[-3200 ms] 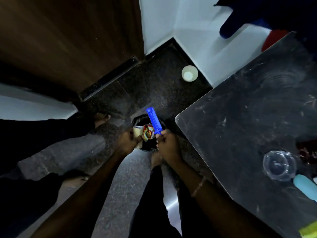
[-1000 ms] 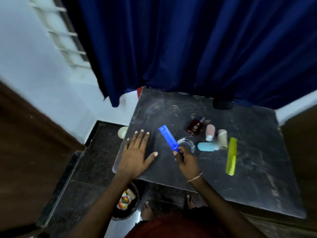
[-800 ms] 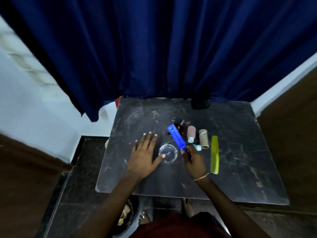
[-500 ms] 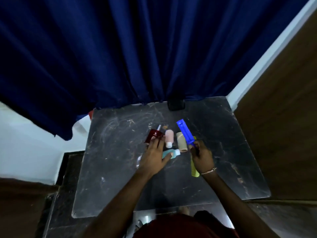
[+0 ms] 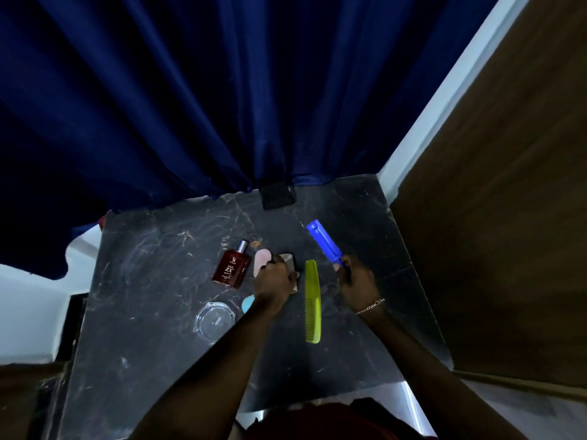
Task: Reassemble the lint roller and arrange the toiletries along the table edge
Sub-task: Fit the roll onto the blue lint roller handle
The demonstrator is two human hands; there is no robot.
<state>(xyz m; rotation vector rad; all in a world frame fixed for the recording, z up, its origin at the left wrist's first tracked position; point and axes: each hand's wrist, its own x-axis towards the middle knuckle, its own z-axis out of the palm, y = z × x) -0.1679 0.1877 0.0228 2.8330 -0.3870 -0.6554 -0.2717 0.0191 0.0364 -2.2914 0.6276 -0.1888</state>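
1. Right hand (image 5: 357,285) closed around the lower end of the blue lint roller handle (image 5: 324,242), held angled up above the dark marble tabletop (image 5: 152,300), right of the yellow-green comb (image 5: 313,301).
2. Left hand (image 5: 274,279) down over the beige cardboard roll (image 5: 290,265) just left of the comb, fingers curled on it.
3. Left of the comb: pink bottle (image 5: 262,262), red perfume bottle (image 5: 233,266), light blue tube (image 5: 247,303) partly under the left wrist, clear glass ashtray (image 5: 216,320).
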